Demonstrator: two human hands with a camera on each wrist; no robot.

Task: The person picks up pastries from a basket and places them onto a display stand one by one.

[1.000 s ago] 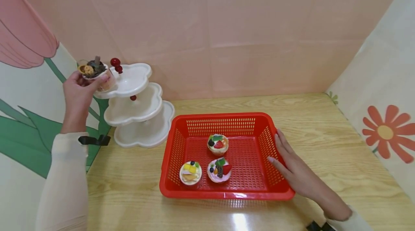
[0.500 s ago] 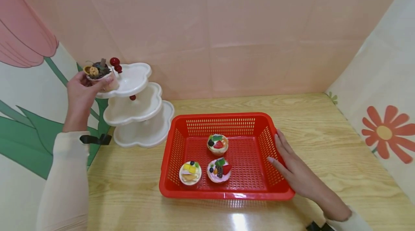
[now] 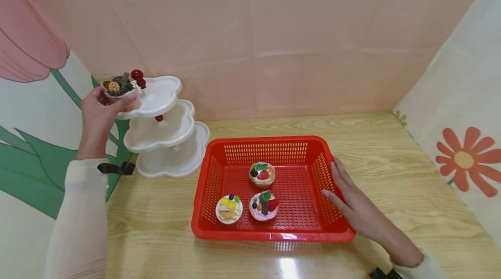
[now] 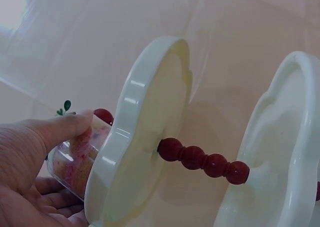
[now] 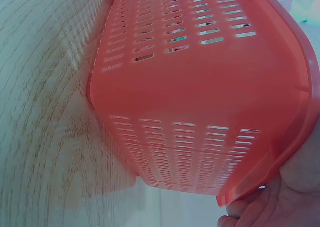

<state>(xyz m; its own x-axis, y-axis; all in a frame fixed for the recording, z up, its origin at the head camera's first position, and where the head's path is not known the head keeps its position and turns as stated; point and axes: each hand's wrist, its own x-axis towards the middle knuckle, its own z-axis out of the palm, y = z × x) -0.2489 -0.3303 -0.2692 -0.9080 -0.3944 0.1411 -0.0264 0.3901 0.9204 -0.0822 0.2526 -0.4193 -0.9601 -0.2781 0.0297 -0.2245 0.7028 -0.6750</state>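
Observation:
My left hand [image 3: 95, 115] holds a clear dessert cup [image 4: 75, 162] of pink and yellow cake between thumb and fingers. Dark crumbs, a cookie and a green sprig top the cup. It is at the left side of the top tier of a white three-tier stand [image 3: 162, 92], beside the red beaded post [image 3: 138, 75]. In the left wrist view the cup's base is right at that tier's edge. My right hand [image 3: 362, 211] grips the right rim of a red plastic basket [image 3: 270, 236], thumb on the inner side, fingers outside.
Inside the basket sit a cupcake with a strawberry and dark berry [image 3: 262, 174], a pink-cream cupcake [image 3: 264, 206] and a yellow-fruit cupcake [image 3: 229, 209]. The stand's lower tiers [image 3: 184, 157] jut toward the basket. Printed walls border the wooden table [image 3: 391, 148].
My left hand has shifted slightly right with the dessert cup, further over the top tier, and has barely moved since half a second ago. The right hand and basket have stayed in place.

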